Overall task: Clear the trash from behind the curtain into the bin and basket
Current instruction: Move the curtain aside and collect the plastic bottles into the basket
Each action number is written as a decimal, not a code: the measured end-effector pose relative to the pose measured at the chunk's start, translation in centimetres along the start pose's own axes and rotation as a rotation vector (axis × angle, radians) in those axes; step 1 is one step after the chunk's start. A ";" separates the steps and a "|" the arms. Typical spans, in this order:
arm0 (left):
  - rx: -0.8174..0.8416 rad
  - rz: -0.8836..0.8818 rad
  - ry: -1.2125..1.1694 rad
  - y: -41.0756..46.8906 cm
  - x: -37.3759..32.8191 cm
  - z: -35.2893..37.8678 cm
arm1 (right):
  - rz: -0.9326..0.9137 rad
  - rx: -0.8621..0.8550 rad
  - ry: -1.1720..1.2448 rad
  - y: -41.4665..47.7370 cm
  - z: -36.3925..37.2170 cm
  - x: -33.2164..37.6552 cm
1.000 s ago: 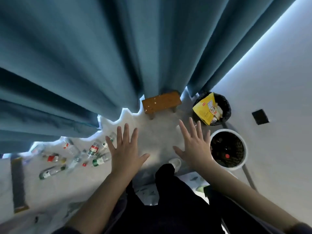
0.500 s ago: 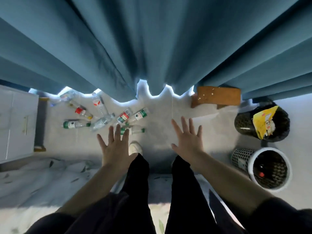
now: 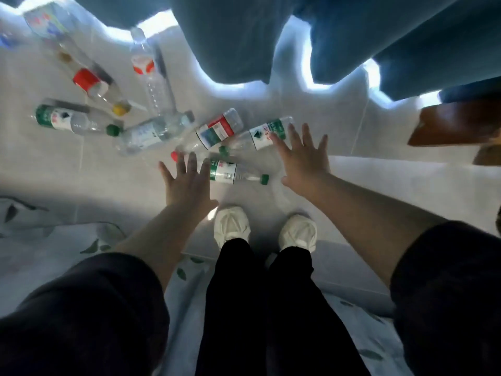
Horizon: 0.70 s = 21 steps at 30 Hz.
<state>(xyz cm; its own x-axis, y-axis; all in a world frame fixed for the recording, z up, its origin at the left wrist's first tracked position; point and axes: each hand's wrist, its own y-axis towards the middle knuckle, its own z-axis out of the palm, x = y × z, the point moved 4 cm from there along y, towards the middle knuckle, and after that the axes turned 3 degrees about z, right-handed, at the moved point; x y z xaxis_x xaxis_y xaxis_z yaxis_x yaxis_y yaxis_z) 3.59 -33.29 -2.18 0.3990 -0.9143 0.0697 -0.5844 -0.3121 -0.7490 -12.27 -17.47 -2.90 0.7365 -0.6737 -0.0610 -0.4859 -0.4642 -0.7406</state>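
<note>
moved: view closer on bottles (image 3: 151,134); bin, basket now out of frame.
head hands: left hand (image 3: 187,185), right hand (image 3: 301,161) spread flat, empty.
head trash: green-capped bottle (image 3: 234,173) lying between hands; others beyond left fingertips, by curtain (image 3: 244,36) hem.
handling: probably light, crushable, rolls; grip labelled middle.

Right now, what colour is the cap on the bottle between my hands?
Green cap, shown best in the head view.

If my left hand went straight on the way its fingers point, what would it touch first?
Most likely the red-capped bottle, whose neck lies just beyond the fingertips of the left hand; the hand's height above the floor is unclear.
</note>
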 end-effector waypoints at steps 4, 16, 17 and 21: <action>-0.033 0.039 -0.028 5.2 0.0 7.8 | -0.027 -0.057 0.030 7.6 5.0 2.6; -0.147 0.145 -0.075 11.4 -2.4 12.7 | 0.168 -0.037 0.130 11.9 12.0 1.6; -0.133 0.145 -0.081 10.9 -2.5 12.2 | 0.196 -0.015 0.165 10.8 12.1 1.0; -0.094 0.144 -0.135 5.7 -2.3 8.3 | 0.324 0.045 0.354 4.3 10.0 -2.2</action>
<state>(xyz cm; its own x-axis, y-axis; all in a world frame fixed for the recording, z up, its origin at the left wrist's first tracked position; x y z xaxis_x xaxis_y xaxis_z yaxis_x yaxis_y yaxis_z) 5.23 -30.87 -12.10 0.3938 -0.9104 -0.1272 -0.7030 -0.2091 -0.6797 -11.28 -12.27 -12.68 0.3417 -0.9374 -0.0672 -0.6373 -0.1786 -0.7496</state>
